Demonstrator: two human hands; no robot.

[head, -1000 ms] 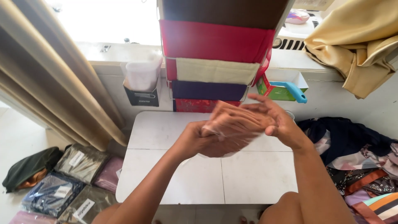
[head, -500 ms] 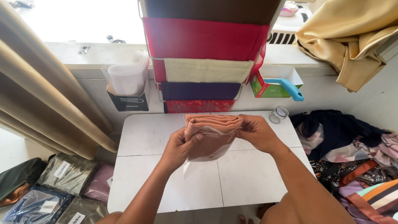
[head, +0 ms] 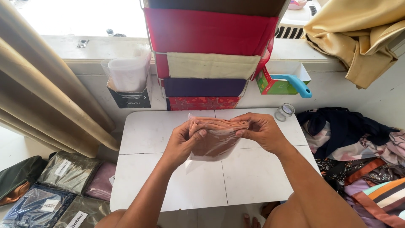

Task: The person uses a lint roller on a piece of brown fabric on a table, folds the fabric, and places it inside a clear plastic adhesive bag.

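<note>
A folded dusty-pink cloth in a clear plastic bag (head: 216, 139) is held up over the small white table (head: 152, 131). My left hand (head: 182, 142) grips its left side with the thumb on the bag's top edge. My right hand (head: 260, 131) pinches the top right edge of the same bag. The cloth's folded layers show at the bag's mouth.
A hanging rack of folded cloths (head: 209, 50) in red, beige, purple stands behind the table. A small glass jar (head: 286, 112) sits at the table's far right. Bagged cloths (head: 63, 185) lie on the floor left; a pile of clothes (head: 363, 147) lies right. Curtain (head: 38, 93) at left.
The bagged cloth has come lower and nearer to me over the table. Both hands shifted to its top edge, and the view has tilted down slightly.
</note>
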